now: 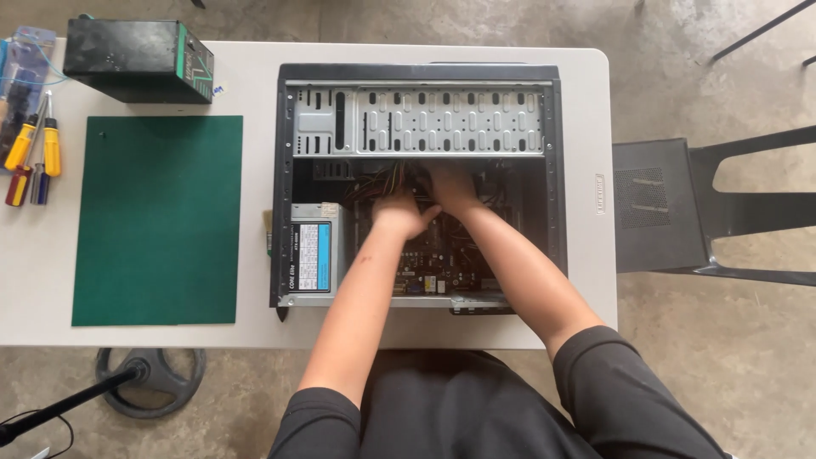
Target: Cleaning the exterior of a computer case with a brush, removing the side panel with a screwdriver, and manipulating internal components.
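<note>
An open black desktop computer case [552, 170] lies on its side on a white table [255, 76]. Both my hands reach deep into it, over the motherboard [433, 268]. My left hand [398, 212] and my right hand [449, 189] are close together near a bundle of coloured cables [378, 180] below the metal drive bay cage [425, 119]. My fingers are hidden in the dark interior, so what they grip is unclear. A grey power supply [313, 255] with a blue-and-white label sits at the case's left side.
A green cutting mat [157, 221] lies left of the case. A black box [136, 59] stands at the table's back left, with several screwdrivers [34, 153] at the far left edge. A dark metal chair [697, 204] stands to the right; a round stand base [153, 382] rests on the floor.
</note>
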